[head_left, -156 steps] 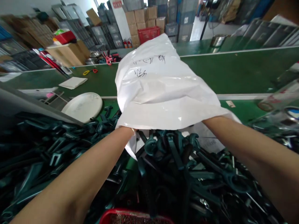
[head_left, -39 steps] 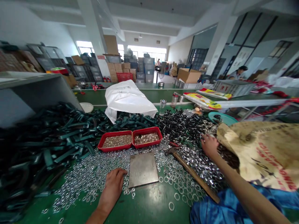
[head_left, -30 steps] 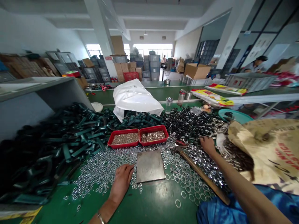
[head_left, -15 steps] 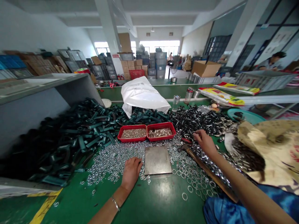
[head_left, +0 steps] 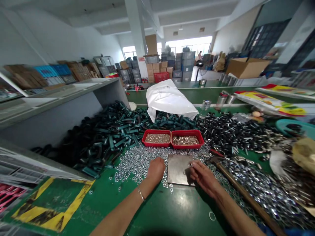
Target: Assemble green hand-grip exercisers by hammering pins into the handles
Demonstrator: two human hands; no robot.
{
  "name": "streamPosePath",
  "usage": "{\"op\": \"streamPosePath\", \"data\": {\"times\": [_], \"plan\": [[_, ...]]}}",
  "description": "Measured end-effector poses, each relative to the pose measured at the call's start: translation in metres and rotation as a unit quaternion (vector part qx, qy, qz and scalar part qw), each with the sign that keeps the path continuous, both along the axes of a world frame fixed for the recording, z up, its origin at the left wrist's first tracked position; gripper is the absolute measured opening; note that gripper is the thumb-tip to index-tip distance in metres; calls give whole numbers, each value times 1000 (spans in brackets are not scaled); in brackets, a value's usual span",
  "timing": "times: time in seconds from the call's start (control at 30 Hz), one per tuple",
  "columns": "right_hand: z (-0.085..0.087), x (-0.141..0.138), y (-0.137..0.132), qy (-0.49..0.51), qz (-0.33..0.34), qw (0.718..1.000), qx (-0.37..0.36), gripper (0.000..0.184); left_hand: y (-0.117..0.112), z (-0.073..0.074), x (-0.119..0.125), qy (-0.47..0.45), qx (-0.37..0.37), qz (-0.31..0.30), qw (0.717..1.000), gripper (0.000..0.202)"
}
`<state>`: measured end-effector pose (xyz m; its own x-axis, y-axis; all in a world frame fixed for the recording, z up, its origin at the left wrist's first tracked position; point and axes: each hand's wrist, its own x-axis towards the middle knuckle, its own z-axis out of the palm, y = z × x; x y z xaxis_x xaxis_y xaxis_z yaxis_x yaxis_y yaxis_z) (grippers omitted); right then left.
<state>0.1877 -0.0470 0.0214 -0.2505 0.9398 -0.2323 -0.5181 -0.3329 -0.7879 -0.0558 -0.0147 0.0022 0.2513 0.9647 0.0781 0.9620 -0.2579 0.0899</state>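
Observation:
My left hand point(head_left: 155, 169) rests with curled fingers among small silver rings point(head_left: 134, 161) just left of a flat grey metal plate point(head_left: 179, 165). What it holds, if anything, is hidden. My right hand point(head_left: 202, 172) lies on the plate's right edge, fingertips pinched on a small part too tiny to name. A wooden-handled hammer point(head_left: 242, 193) lies right of that hand. Two red trays point(head_left: 172, 138) of small metal pieces stand just beyond the plate.
A big heap of dark green plastic handles point(head_left: 105, 135) fills the left. Black and silver pins point(head_left: 230, 131) pile up on the right. A white bag point(head_left: 169, 98) lies behind the trays. A grey shelf point(head_left: 61, 108) stands left; the green table point(head_left: 169, 213) continues toward me.
My right hand has come from the pin pile on the right to the plate's right edge. My left hand stays beside the plate. The view has swung to the left.

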Motion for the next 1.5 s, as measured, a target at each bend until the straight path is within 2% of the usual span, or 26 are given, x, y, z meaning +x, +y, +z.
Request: {"op": "streamPosePath", "data": {"times": [0.17,0.27,0.4,0.53,0.6,0.67,0.73,0.8,1.0,1.17,1.3,1.5], "plan": [[-13,-14,1,2,8,1000,-11,21,3,4,-15,-38,-7,2,999,14],[-20,-24,3,-28,20,999,3,23,5,3,-17,-70,-16,-32,997,15],[-25,-37,6,-99,28,994,22,27,10,-3,-15,-58,-35,-57,996,20],[-28,-39,4,-150,20,988,39,29,13,-2,-22,-69,-20,-61,996,18],[-29,-38,3,-146,15,988,42,31,13,1,-25,-125,12,-41,991,16],[-29,-37,4,-150,13,988,38,31,13,4,-25,-235,27,-12,971,14],[-28,-37,6,-155,16,987,33,30,13,4,-19,-349,2,-1,937,11],[-27,-37,9,-152,25,988,32,28,14,3,-8,-414,-31,-7,910,11],[-17,-34,25,-96,26,995,24,26,18,3,24,-453,-9,-22,891,11],[-5,-28,34,-30,31,999,-5,25,9,9,43,-554,-112,-13,825,14],[-4,-21,37,6,45,998,-49,23,7,8,49,-599,-166,6,784,18],[-9,-11,37,71,98,989,-83,20,9,7,49,-604,-202,10,771,23]]}}
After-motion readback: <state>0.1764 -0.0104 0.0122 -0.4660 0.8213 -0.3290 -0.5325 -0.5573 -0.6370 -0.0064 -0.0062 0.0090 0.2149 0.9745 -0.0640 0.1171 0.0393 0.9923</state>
